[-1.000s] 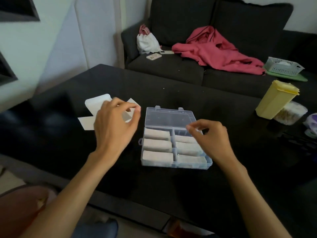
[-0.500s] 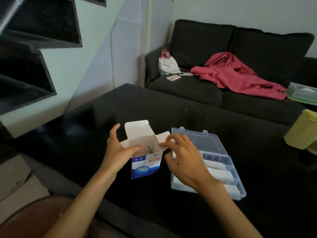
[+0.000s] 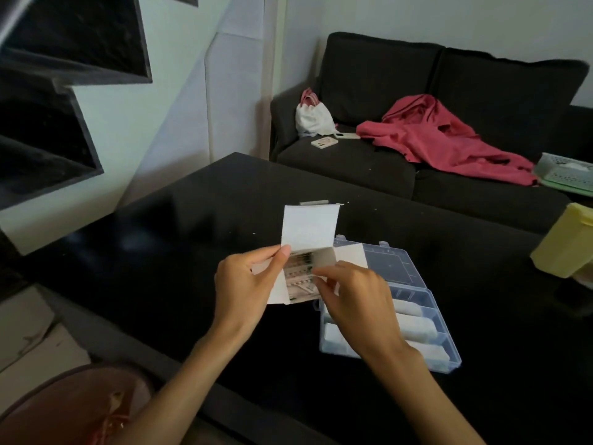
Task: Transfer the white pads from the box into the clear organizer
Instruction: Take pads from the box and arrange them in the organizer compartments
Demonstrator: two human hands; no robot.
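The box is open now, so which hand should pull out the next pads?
Probably the right hand: its fingertips are already at the open mouth of the box, and it is nearer the clear organizer. The left hand grips the box's side, steadying it.

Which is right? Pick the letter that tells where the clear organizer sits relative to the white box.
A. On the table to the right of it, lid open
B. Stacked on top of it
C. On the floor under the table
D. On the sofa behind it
A. The clear organizer lies on the black table just right of the white box, with its lid folded back and white pads in its compartments.
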